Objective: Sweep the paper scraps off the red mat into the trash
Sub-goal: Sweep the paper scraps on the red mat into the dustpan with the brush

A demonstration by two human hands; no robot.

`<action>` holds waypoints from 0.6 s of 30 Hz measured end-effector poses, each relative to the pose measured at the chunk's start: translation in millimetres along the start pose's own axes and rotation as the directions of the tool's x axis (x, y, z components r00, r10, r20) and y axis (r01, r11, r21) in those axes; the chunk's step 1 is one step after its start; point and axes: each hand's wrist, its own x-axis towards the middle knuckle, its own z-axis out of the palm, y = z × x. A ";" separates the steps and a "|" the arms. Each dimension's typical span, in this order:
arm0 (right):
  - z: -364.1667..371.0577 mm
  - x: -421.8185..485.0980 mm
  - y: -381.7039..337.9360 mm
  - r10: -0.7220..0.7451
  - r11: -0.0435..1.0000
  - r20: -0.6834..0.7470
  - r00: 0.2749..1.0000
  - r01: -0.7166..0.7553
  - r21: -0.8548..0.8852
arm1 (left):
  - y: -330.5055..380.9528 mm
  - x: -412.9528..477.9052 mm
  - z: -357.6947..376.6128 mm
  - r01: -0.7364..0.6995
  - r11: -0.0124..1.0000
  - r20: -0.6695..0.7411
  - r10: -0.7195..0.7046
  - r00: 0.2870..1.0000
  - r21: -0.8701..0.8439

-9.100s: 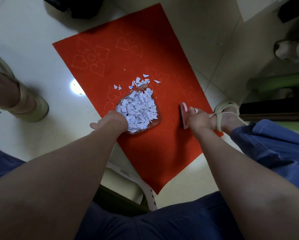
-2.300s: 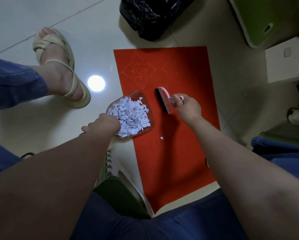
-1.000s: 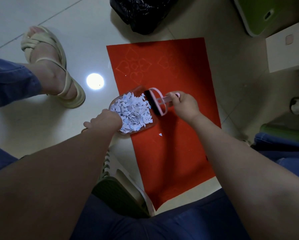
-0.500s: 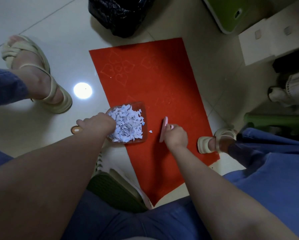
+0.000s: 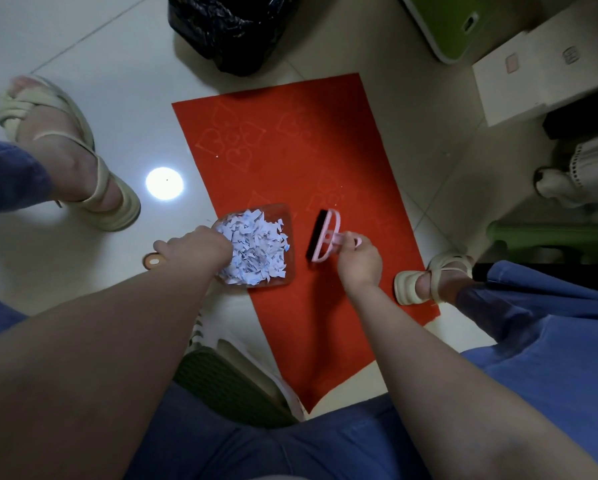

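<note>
Paper scraps (image 5: 252, 252) lie heaped in a clear dustpan (image 5: 289, 216) that sits at the left edge of the red mat (image 5: 290, 161), partly over the floor. The left hand (image 5: 193, 251) has its grip curled round the pan's handle, whose tan end pokes out to the left. The right hand (image 5: 359, 259) has its grip clamped on the handle of a pink brush (image 5: 320, 235), held just right of the pan with its dark bristles facing it. The black trash bag (image 5: 235, 26) stands beyond the mat's far edge, straight ahead of the pan, so the left hand is nearer it. The pan's long axis runs from the handle rightward across the mat rather than toward the bag, so emptying it probably calls for a lift and a turn. No brand or readable writing shows; the mat bears only a faint heart pattern.
</note>
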 end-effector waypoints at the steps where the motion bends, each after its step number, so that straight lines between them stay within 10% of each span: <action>1: -3.8 4.0 -1.4 0.002 1.000 -0.027 1.000 -0.001 0.024 | 0.8 1.4 0.5 0.003 1.000 0.008 -0.003 1.000 -0.001; 13: -35.2 73.5 -16.2 0.065 0.986 0.001 0.998 -0.065 -0.151 | 23.0 2.7 6.5 0.010 0.999 0.024 -0.009 1.000 -0.048; 18: -19.2 74.7 -9.2 -0.133 0.987 0.137 0.982 0.144 -0.070 | 26.4 8.3 12.0 0.036 0.998 0.034 -0.035 0.999 -0.047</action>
